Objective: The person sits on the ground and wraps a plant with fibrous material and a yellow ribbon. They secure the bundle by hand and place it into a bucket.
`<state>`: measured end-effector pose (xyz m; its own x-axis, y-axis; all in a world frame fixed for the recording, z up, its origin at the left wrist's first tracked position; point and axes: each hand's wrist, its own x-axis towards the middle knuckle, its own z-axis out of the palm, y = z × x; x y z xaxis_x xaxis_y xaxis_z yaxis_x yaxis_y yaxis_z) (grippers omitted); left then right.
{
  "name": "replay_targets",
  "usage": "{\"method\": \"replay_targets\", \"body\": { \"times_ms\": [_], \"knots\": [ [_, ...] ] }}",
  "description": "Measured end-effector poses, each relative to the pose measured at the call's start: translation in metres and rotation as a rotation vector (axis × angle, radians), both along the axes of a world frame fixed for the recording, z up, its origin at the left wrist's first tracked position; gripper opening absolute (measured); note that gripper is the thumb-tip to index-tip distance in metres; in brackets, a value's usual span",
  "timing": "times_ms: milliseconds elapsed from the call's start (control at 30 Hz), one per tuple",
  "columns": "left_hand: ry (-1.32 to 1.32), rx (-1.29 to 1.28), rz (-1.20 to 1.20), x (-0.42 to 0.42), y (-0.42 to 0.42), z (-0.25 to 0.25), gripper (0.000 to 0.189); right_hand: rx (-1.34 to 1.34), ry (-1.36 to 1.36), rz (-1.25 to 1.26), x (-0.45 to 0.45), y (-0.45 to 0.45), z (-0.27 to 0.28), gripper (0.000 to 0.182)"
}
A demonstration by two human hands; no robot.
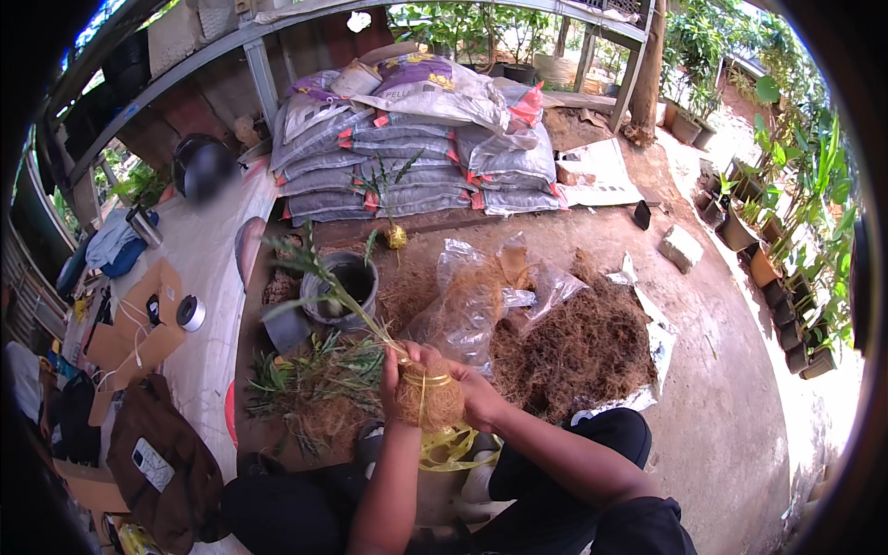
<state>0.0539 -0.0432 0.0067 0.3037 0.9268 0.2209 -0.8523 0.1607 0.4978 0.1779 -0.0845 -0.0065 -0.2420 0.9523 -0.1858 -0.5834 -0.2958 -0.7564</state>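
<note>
My left hand (394,378) grips the base of a leafy plant stem (354,309) where it meets a ball of coir fibre (429,402). On the ball's right side lies my right hand (473,392), its fingers curled against it. Yellow plastic ribbon (424,379) is wound around the ball, and more loose yellow ribbon (451,451) lies below, between my feet. Beyond my hands, a wrapped plant ball (396,236) with a leafy stem stands on the ground, bound in yellow.
Loose brown coir (590,347) lies on a sheet at the right, beside clear plastic bags (465,326). Cut greenery (326,374) and a black pot (347,277) are at the left. Stacked filled sacks (416,152) stand behind. Open cardboard (149,319) lies far left, and a stone block (680,248) at the right.
</note>
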Motion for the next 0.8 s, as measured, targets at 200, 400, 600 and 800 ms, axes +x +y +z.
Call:
{"method": "replay_targets", "body": {
  "times_ms": [200,400,600,800],
  "knots": [
    [-0.019,-0.305,0.376,-0.007,0.005,0.011,0.042,0.283,-0.456,-0.019,-0.025,-0.025,0.001,0.016],
    [0.467,0.048,0.768,-0.053,0.035,-0.007,0.039,0.820,-1.151,0.066,-0.030,-0.045,0.064,0.014],
    [0.538,0.212,0.340,-0.044,0.025,-0.013,0.040,1.001,-1.667,0.003,0.014,-0.028,0.115,0.013],
    [0.660,0.313,0.105,-0.034,0.016,-0.023,0.040,0.938,-1.493,-0.052,0.045,0.003,0.102,0.016]
  ]
}}
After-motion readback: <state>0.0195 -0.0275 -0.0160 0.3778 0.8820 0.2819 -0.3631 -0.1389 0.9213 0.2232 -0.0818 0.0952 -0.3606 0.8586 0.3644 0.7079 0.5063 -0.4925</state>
